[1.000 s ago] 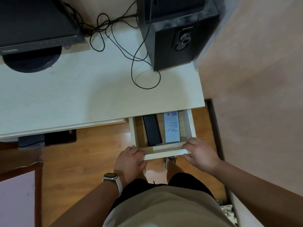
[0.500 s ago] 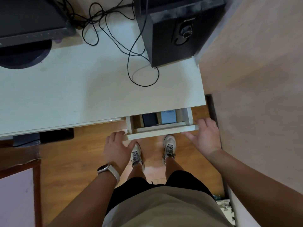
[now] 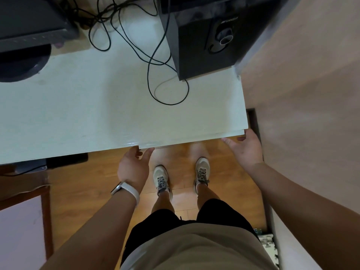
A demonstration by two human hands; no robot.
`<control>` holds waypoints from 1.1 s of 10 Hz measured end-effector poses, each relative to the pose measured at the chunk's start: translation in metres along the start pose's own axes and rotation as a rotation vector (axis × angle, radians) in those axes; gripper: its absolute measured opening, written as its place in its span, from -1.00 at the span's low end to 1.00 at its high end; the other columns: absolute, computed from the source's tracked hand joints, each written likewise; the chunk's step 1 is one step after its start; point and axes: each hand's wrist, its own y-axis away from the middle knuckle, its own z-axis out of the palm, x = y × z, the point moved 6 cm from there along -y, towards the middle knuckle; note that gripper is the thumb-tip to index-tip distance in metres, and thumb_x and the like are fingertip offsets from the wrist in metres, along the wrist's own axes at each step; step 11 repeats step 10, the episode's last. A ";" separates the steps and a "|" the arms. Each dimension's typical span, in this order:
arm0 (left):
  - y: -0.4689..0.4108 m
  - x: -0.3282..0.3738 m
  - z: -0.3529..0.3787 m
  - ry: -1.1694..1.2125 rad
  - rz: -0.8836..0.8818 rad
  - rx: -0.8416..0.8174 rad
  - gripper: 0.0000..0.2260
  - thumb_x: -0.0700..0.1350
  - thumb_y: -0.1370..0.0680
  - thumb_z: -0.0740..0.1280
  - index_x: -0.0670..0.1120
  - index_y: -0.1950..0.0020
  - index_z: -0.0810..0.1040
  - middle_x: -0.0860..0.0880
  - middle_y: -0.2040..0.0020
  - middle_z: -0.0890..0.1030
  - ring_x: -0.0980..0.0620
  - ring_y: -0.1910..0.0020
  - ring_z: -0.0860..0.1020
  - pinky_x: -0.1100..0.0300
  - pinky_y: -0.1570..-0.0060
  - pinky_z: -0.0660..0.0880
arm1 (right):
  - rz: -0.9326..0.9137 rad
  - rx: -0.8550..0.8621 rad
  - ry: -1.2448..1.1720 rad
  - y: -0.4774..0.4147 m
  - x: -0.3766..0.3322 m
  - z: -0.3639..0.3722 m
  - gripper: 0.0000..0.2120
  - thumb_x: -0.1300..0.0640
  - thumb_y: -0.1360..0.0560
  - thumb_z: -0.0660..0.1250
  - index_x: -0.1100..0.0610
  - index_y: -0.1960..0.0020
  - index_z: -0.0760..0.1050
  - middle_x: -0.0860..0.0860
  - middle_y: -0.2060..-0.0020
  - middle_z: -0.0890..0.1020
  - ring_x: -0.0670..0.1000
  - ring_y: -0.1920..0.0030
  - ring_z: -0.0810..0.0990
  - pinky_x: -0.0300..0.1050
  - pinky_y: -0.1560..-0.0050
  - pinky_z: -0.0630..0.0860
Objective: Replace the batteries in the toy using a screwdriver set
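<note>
My white desk (image 3: 97,114) stood over wood floor (image 3: 93,184): one monitor (image 3: 29,26) upper left, one speaker (image 3: 214,45) upper right. My left hand (image 3: 134,166) and right hand (image 3: 245,151) pressed flat, unclenched, on the shut drawer (image 3: 194,140). I couldn't tell where the toy was.

bench (image 3: 116,106): pale laminate, smooth, slight sheen at edge | floor (image 3: 93,178): glossy wood planks | speaker (image 3: 210,45): matt black | cables (image 3: 155,61): black, rubbery | strap (image 3: 132,191): smooth white | shoes (image 3: 161,176): grey mesh cloth

I wear a beige shirt (image 3: 194,248), black shorts (image 3: 155,221), grey lace-up sneakers (image 3: 160,176) and a white-strapped watch (image 3: 126,189) at the wrist of my left hand (image 3: 134,166).
</note>
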 end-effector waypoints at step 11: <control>0.038 0.016 -0.043 0.114 0.249 -0.019 -0.60 0.07 -0.62 0.24 -0.05 -0.41 0.46 -0.06 -0.30 0.55 -0.06 -0.27 0.50 0.05 -0.23 0.45 | -0.060 0.078 0.091 0.048 -0.024 -0.023 -0.36 -0.29 -0.48 0.23 0.08 -0.41 0.33 0.03 -0.28 0.51 0.06 -0.24 0.50 0.06 -0.23 0.48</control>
